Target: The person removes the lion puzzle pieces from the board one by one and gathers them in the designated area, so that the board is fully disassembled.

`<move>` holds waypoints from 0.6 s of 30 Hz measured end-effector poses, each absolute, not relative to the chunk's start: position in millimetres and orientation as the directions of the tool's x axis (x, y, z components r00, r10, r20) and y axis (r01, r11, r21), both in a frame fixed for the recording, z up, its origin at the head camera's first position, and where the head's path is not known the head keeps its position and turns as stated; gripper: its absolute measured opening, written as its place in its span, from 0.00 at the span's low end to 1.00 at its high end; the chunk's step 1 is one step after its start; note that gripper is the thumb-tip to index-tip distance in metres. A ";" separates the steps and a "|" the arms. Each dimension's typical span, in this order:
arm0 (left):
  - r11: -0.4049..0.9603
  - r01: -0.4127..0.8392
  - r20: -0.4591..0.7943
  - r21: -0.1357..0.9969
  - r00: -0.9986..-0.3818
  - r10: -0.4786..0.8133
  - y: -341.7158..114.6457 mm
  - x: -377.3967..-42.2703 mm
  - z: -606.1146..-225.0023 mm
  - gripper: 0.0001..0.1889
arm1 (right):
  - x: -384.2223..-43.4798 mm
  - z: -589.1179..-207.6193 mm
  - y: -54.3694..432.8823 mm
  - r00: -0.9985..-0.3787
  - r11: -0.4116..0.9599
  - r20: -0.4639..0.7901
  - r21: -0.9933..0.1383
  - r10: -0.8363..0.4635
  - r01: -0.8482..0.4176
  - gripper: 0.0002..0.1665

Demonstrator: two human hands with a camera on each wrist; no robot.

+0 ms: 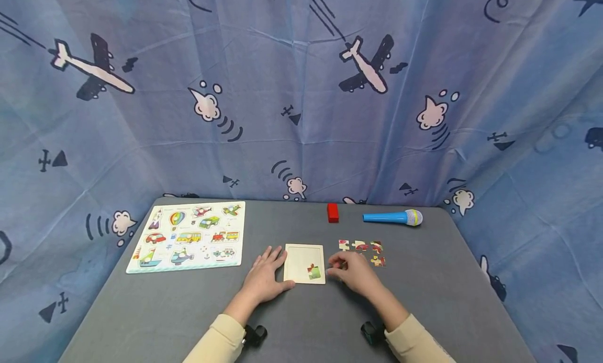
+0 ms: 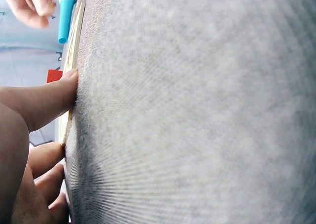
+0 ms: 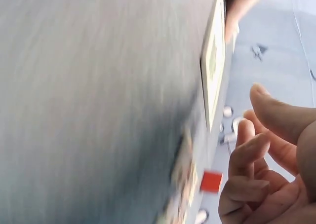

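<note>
A small square wooden puzzle tray (image 1: 299,258) lies on the table, with joined green-and-red jigsaw pieces (image 1: 314,272) in its lower right corner. My left hand (image 1: 265,280) rests at the tray's left side, fingers spread; in the left wrist view its thumb (image 2: 52,98) touches the tray's edge. Just right of the tray hovers my right hand (image 1: 354,271), fingers loosely bent. The right wrist view shows its thumb (image 3: 276,113) apart from the fingers, with nothing seen between them. Several loose jigsaw pieces (image 1: 360,245) lie beyond this hand, which hides some of them.
A picture board (image 1: 188,262) with vehicle shapes lies at the left. Toward the back edge are a red block (image 1: 333,213) and a blue toy microphone (image 1: 386,217). A patterned blue curtain (image 1: 292,127) hangs behind the grey table (image 1: 301,326).
</note>
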State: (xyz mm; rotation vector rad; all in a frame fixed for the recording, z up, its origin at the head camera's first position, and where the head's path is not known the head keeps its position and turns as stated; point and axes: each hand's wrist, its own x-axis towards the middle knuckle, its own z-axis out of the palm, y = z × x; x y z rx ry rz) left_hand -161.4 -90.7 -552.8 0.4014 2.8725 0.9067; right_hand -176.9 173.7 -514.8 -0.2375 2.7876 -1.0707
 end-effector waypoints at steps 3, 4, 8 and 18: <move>0.799 0.215 -0.026 0.562 -0.960 0.277 -90.8 -162.0 -553.0 0.45 | -177.6 -520.4 157.6 -0.967 0.740 -0.078 -0.659 -0.242 -0.132 0.11; 0.803 0.214 -0.030 0.556 -0.960 0.277 -90.6 -162.4 -553.3 0.45 | -178.0 -522.7 153.6 -0.965 0.749 -0.075 -0.647 -0.251 -0.144 0.11; 0.808 0.209 -0.037 0.551 -0.961 0.275 -90.3 -163.5 -554.5 0.45 | -179.8 -529.5 142.9 -0.963 0.775 -0.079 -0.613 -0.258 -0.157 0.15; 0.806 0.212 -0.030 0.553 -0.961 0.273 -90.8 -163.2 -553.3 0.44 | -184.0 -532.4 134.8 -0.957 0.782 -0.128 -0.609 -0.259 -0.130 0.14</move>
